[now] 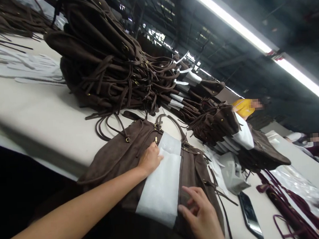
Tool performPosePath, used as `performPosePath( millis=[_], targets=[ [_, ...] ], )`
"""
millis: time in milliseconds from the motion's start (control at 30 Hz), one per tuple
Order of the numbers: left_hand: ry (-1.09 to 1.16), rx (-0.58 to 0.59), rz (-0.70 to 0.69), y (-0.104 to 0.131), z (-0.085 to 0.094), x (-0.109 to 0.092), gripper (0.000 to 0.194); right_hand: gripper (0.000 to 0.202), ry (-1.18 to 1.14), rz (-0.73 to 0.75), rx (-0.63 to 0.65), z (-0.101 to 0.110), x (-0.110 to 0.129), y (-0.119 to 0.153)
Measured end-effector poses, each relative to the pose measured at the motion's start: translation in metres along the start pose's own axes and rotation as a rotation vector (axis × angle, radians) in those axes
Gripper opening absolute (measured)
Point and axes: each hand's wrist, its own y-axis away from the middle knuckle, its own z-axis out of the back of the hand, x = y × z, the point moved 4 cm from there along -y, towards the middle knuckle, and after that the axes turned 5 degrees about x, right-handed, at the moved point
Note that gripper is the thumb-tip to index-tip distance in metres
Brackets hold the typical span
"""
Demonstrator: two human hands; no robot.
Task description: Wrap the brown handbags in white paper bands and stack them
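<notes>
The brown bag (118,151) lies along the near edge of the pale surface (53,123), its lower part reaching out past that edge. A white sheet (162,184) runs down its middle. The left hand (150,158) rests at the sheet's upper left side with curled fingers, just below a small zip pull; whether it pinches the sheet cannot be told. The right hand (200,213) is loosely spread, thumb by the sheet's lower right side.

Just behind the bag, a tall heap of brown bags (97,47) blocks the way toward the far edge, loose straps trailing down beside the bag's handles. A second stack (217,124), with white wraps, closes off the far right. Right of the bag come a grey object (231,172), a phone (249,215), then a maroon bag (282,205) near clear plastic (297,182). On the left, a pale stretch of surface runs from the near edge back to white strips (32,66), giving that side the most room.
</notes>
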Motion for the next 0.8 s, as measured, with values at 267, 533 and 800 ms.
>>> performPosePath(
  millis=[267,533,800],
  targets=[
    [-0.064,-0.009,-0.036,0.001,0.001,-0.002,0.021,0.037,0.186,0.382,0.149,-0.017,0.043,-0.061],
    [-0.144,-0.057,-0.078,0.009,0.008,-0.014,0.012,0.063,0.364,0.241,0.369,-0.07,0.008,-0.063],
    [-0.236,0.034,-0.61,0.043,-0.012,-0.035,0.033,0.065,0.269,0.261,0.299,-0.064,0.009,-0.063]
  ],
)
